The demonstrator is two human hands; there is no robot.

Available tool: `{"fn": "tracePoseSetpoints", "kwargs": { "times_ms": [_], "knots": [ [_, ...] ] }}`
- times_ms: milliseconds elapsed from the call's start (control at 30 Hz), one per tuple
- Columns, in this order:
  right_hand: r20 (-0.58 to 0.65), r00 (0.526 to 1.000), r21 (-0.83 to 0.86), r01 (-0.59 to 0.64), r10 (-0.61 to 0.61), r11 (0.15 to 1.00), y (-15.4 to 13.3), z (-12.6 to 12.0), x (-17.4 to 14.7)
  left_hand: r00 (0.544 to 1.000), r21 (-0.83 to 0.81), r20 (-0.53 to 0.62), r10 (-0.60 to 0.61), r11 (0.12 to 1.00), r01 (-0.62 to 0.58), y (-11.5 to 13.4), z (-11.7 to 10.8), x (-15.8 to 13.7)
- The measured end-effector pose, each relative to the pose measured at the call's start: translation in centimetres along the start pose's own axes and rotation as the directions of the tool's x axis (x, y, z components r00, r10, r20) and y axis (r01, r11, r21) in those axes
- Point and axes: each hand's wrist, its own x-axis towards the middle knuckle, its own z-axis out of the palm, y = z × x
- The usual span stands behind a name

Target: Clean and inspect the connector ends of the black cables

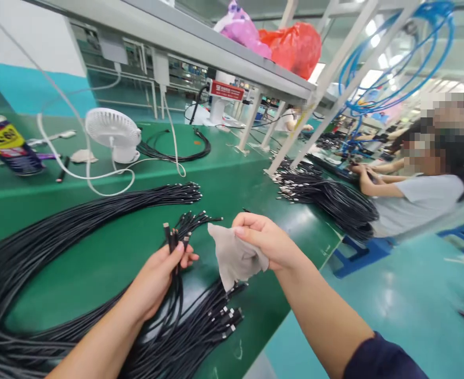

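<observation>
Cloth (237, 259) first: it's a limp grey scrap pinched between the thumb and fingers (249, 235) of the right hand (272, 245), dangling over the green worktop (232, 192), and that grip is closed up pretty snug. The left hand (156, 279) is wrapped round a small bunch of black cables (172, 241), thumb pressed across the front, connector ends poking up out of the top. Cloth and bunch are near each other but not touching. Honestly can't tell how many cables are in that fist, they overlap too much from where I'm standing.

Just below the hands there's a loose heap of cables (184, 337), plugs pointing toward the edge, and a big curved bundle (66, 221) sweeps round the left side. Further back sits a little white fan (109, 128), with a yellow-and-dark can (12, 145) to its left. Over on the right, another cable pile (334, 202) lies close to a co-worker in a pale grey top (425, 202).
</observation>
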Motion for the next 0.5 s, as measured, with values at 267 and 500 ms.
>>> {"fn": "tracePoseSetpoints", "kwargs": {
  "times_ms": [267,500],
  "knots": [
    [0.096,0.994,0.386,-0.075,0.041,0.919,2.0,2.8,5.6,0.986,-0.080,0.155,0.055,0.996,-0.043,-1.1,-1.4,0.4],
    [0.017,0.997,0.370,-0.080,0.079,0.926,5.8,1.6,7.0,0.998,-0.136,0.066,0.018,0.991,-0.009,-1.6,-2.0,0.8]
  ]
}}
